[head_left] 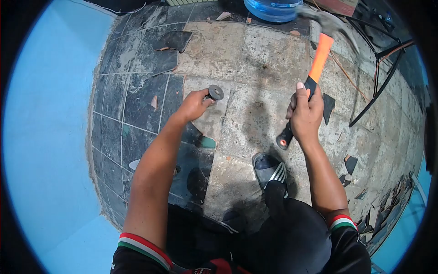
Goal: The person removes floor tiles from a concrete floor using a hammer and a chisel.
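Observation:
In my left hand (197,104) is a chisel, its round dark guard (216,92) facing up; the blade below is hidden. The fingers wrap around it near the edge where dark tiles (141,96) meet the bare floor (242,118). My right hand (306,112) grips a claw hammer (320,57) by its black and orange handle, raised above the floor with the thumb along the handle. The hammer's metal head is slightly blurred at the upper right.
Broken tile pieces (165,61) lie beyond my left hand. More shards (381,212) are heaped at the lower right. A blue water jug (273,11) and a black metal frame (378,86) stand at the back right. A blue wall (50,114) borders the left. A sandalled foot (269,171) is below.

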The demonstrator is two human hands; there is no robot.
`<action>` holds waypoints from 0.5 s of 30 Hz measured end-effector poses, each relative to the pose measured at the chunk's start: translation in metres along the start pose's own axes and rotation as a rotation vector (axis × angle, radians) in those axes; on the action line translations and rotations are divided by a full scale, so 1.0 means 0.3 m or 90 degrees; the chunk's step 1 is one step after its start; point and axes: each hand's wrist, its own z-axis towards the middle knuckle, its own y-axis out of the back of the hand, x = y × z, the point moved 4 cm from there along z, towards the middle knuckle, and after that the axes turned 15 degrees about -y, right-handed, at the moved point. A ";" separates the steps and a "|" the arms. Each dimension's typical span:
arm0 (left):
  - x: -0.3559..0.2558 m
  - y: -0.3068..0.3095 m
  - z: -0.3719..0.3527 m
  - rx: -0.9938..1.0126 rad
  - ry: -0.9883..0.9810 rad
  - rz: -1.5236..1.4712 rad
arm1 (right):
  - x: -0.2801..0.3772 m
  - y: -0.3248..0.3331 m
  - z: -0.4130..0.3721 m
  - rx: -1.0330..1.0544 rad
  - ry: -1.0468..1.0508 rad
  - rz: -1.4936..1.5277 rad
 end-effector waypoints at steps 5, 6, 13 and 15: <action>0.017 0.023 -0.020 -0.044 -0.018 -0.003 | -0.323 -0.116 -0.102 0.034 0.011 -0.303; 0.013 0.023 -0.022 -0.051 -0.014 -0.005 | -0.363 -0.146 -0.099 0.209 -0.079 -0.456; -0.062 -0.031 -0.056 -0.122 0.028 0.097 | -0.379 -0.003 -0.021 0.110 -0.128 -0.382; -0.092 -0.098 -0.070 -0.162 0.039 0.140 | -0.404 0.031 0.007 0.109 -0.145 -0.341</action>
